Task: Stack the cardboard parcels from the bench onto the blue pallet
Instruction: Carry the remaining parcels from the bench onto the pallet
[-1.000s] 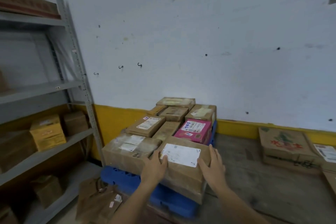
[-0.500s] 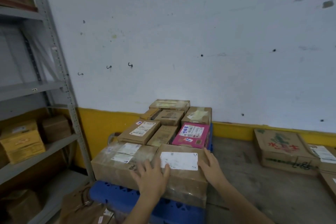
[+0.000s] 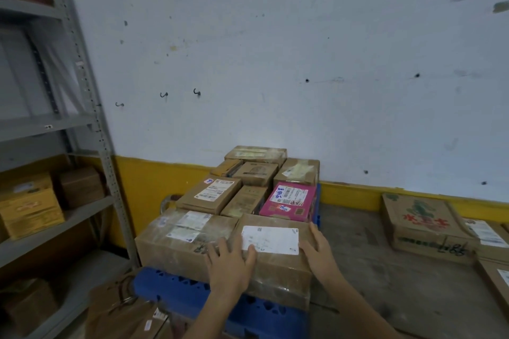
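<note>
Cardboard parcel (image 3: pixel 275 261), white label on top: front right corner of blue pallet (image 3: pixel 176 287); left hand (image 3: pixel 230 264) flat on top, fingers spread; right hand (image 3: pixel 319 252) against right edge, fingers straight, together.

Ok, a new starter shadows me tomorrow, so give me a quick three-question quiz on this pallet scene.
1. True or false: the left hand and right hand both touch the white-labelled parcel.
2. Which colour is the box just behind that parcel? A pink, B green, C black.
3. Fill in: the parcels stand on a ____ pallet.
Key: 1 true; 2 A; 3 blue.
</note>
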A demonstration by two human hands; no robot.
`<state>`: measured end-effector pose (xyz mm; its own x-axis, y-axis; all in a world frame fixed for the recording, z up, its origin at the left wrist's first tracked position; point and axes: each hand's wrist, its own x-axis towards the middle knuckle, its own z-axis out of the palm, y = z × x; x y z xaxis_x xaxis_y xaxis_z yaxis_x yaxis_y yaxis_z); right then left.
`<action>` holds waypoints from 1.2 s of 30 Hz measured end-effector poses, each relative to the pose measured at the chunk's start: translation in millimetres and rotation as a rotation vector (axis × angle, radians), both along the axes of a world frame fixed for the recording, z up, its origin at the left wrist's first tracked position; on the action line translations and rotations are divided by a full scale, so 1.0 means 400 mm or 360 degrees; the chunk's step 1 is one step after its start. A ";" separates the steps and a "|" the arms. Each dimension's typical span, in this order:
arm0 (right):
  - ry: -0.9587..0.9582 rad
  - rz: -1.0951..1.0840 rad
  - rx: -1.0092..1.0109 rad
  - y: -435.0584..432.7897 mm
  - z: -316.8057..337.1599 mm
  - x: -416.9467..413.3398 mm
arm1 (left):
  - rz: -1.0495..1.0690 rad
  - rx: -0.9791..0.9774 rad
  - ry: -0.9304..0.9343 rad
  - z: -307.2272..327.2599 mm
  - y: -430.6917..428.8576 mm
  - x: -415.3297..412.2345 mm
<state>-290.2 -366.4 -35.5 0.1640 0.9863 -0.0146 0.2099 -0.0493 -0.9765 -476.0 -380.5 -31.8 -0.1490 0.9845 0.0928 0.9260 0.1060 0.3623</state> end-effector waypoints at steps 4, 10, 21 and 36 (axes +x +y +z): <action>0.0024 0.0039 -0.0007 -0.007 0.007 0.011 | 0.0020 0.0030 -0.0111 0.015 -0.011 0.003; -0.0227 0.0127 -0.0021 -0.015 0.036 0.038 | 0.0104 -0.0012 -0.0122 0.063 -0.013 0.027; -0.0715 0.0185 0.0098 -0.069 0.089 0.284 | -0.0189 0.0352 -0.0259 0.140 0.031 0.260; -0.1059 -0.0091 -0.0192 0.028 -0.047 0.971 | -0.0666 -0.0095 -0.0123 0.018 0.160 0.875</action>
